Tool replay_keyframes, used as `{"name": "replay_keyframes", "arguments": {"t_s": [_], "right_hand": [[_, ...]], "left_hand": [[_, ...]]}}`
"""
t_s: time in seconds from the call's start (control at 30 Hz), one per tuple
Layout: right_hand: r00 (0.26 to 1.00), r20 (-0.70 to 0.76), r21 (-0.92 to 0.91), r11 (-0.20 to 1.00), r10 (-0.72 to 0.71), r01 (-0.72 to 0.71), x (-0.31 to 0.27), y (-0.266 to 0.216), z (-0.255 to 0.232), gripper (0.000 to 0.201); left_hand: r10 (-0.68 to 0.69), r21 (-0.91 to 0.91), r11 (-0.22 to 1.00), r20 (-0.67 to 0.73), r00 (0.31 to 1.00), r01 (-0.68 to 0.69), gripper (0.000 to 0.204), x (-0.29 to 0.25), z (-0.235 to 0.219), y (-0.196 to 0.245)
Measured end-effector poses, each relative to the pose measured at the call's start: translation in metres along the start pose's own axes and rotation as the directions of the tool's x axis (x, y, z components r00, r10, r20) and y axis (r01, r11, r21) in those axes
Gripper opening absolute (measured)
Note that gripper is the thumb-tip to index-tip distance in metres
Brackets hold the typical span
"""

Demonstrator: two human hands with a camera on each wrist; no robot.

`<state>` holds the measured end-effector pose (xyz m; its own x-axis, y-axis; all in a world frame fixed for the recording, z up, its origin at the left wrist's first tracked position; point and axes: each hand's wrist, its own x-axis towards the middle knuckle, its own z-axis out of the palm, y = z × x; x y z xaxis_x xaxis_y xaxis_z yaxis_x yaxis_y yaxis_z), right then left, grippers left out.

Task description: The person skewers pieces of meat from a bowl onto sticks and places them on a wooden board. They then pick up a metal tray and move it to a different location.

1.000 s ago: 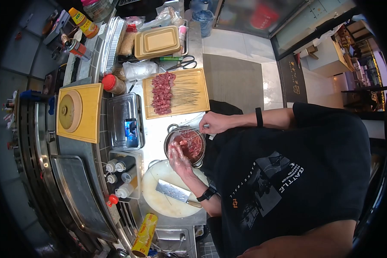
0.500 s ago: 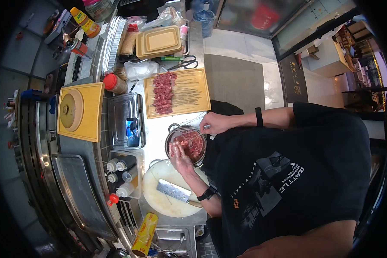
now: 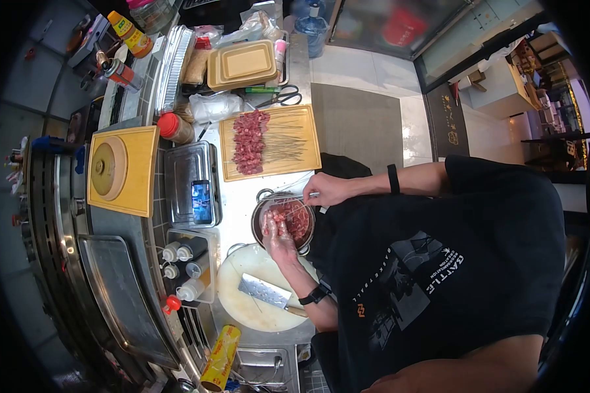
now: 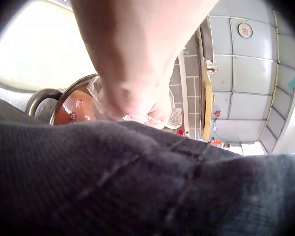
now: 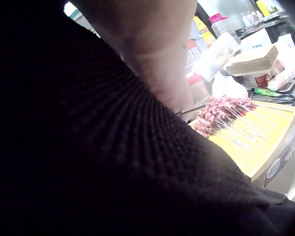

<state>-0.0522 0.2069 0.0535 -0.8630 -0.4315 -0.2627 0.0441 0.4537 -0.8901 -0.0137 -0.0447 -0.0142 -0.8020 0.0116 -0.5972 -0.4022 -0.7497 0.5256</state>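
1. A pricked finger looks the likeliest mishap. The left hand (image 3: 280, 241), in a clear glove (image 4: 173, 115), grips some meat (image 3: 300, 226) inside the pot (image 3: 313, 226). The right hand (image 3: 329, 188) pinches thin sticks (image 3: 294, 198) near the rim, slanting towards those gloved fingers. A stick pushed off line could pierce the thin plastic and the skin beneath.

2. The meat looks wet, so a piece could turn or slide out of the left grip as a stick meets it. A poor hold would leave that piece off centre, or split near its edge. Exactly how the fingertips press it is too small to tell.

3. The loose plastic could snag on a point and tear, leaving a scrap among the meat.

4. The pot stands on the table (image 3: 233, 196) just beside the person's dark clothing. Leaning in could nudge it, or a sleeve could catch a loop handle.

5. To the left, a cleaver (image 3: 262, 289) lies on the chopping block (image 3: 236, 304), its handle close to the left forearm. A backward sweep of that arm might knock it round or off.

6. To the right, the loaded skewers (image 3: 249, 141) lie on a board (image 3: 313, 157), bare ends towards the near side. The right forearm or clothing could brush those ends and drag the row askew.
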Motion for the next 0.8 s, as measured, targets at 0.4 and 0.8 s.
{"name": "replay_keyframes", "arguments": {"t_s": [0.4,0.8], "right_hand": [[0.996,-0.09,0.069,0.997,-0.022,0.029,0.003,0.013,0.0,0.01],[0.999,-0.025,0.045,0.998,-0.046,0.047,0.001,0.004,-0.003,0.013]], "left_hand": [[0.101,-0.107,0.99,0.092,0.991,-0.091,0.061,0.003,-0.009,0.005],[0.162,0.04,0.986,-0.091,0.983,-0.159,0.033,-0.006,0.002,0.009]]}}
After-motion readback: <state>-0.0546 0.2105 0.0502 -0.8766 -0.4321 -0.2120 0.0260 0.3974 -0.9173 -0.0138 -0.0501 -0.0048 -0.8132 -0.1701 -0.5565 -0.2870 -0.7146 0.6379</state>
